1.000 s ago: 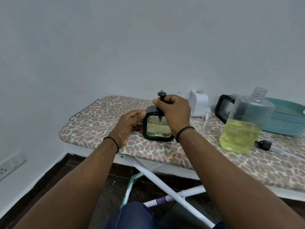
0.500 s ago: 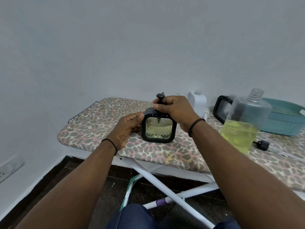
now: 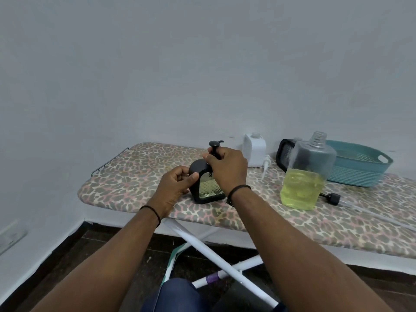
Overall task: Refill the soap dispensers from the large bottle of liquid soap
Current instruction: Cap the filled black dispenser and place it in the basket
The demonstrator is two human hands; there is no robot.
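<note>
Black square dispenser (image 3: 203, 188) with clear faceted window, tilted on the leopard-print ironing board (image 3: 135, 176); left hand (image 3: 174, 184) curled round its rounded shoulder, right hand (image 3: 226, 166) pinching the black pump stem (image 3: 215, 149). Just right: clear uncapped large bottle (image 3: 306, 174), part-filled with yellow-green liquid; beyond, ribbed teal basket (image 3: 360, 170).

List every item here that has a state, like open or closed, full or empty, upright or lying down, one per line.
Black dispenser: tilted on the ironing board, pump on, held.
Left hand: holds the dispenser's side.
Right hand: grips the pump neck.
Large soap bottle: upright, uncapped, under half full.
Black cap: off, lying down.
White dispenser: upright, pump out.
White pump: lying beside it.
Teal basket: upright.
</note>
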